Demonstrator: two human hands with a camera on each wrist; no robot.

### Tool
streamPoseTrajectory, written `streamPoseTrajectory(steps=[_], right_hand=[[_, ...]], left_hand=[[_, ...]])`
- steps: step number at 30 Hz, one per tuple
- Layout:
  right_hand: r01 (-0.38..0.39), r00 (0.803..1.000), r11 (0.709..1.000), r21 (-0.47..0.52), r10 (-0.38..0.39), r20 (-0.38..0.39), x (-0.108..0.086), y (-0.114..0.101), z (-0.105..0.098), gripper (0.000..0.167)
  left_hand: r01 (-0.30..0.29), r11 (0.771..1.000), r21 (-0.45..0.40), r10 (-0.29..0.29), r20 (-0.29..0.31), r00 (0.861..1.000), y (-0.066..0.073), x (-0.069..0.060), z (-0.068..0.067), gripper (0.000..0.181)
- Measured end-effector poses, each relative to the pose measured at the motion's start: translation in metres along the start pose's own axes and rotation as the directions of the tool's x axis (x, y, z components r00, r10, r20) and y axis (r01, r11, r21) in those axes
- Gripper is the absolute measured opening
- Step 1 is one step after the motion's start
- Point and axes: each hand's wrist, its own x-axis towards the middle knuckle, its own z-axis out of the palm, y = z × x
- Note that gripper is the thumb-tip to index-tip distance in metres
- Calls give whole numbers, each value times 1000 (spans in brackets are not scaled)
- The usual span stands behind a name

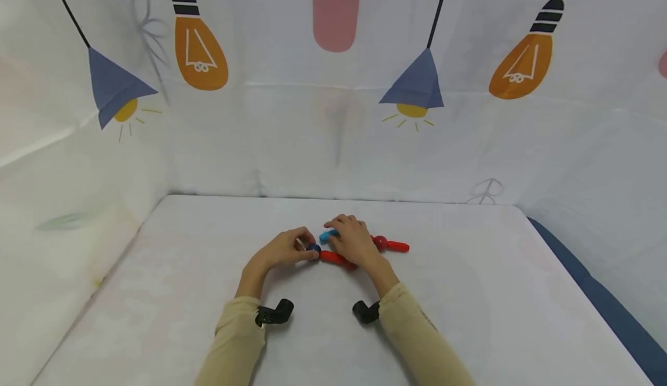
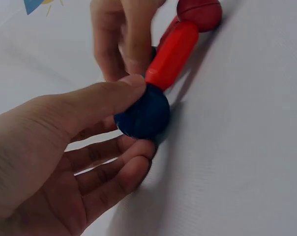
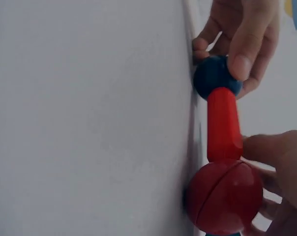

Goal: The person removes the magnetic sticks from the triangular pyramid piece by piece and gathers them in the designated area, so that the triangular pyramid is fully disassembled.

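At the far left of the head view, a white wall cloth (image 1: 271, 131) bears printed hanging lamps and bulbs, and a white table (image 1: 146, 305) spreads in front of it. A pale yellow sleeve (image 1: 234, 339) leads up to the left hand (image 1: 283, 250), with a black wrist piece (image 1: 276, 312) at its cuff. This hand has its thumb and fingers closed about a dark blue ball (image 2: 142, 113), thumb on one side and fingertips on the other; both wrist views show the hold. The ball is near the middle of the table. To its right a short red rod (image 3: 223, 123) meets it end on, and the rod's other end meets a dark red ball (image 3: 226, 196). Just behind the rod, the tip of a light blue rod (image 1: 327, 236) shows beside the right hand (image 1: 355, 241). That hand's fingers are bent over the pieces, one touching the red rod; how firmly it grips, or whether it pinches anything, cannot be told. Right of it lies another red ball (image 1: 381, 243), then a second red rod (image 1: 398, 247) pointing rightward
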Motion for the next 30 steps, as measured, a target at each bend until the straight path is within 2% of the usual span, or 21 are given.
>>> streamPoseTrajectory(steps=[4,6,9,14,17,21,26,30], right_hand=[[40,996,994,97,-32,-89,-14,-1,0,26],[70,993,990,126,-57,-103,-22,-2,0,22],[89,995,989,122,-83,-53,-30,-2,0,19],[77,995,993,89,-82,51,-36,-2,0,25],[74,995,993,93,-80,60,-37,0,0,27],[67,995,993,97,-73,67,-39,2,0,28],[48,994,996,78,-56,97,-41,5,0,29],[43,993,993,114,-56,107,-39,4,0,29]], left_hand=[[4,1000,-2,-4,-19,1000,-5,-2,5,28],[2,1000,-6,-2,-23,1000,-6,-2,6,27],[-1,1000,-4,1,-35,999,-7,0,6,26],[9,1000,0,-9,-34,999,-7,1,5,24],[7,1000,-7,-7,-28,1000,-6,3,5,23],[-24,1000,-6,24,-22,999,-6,5,6,23],[-75,997,3,75,-17,997,-14,5,10,26],[-108,994,5,108,-29,994,-22,5,7,25]])
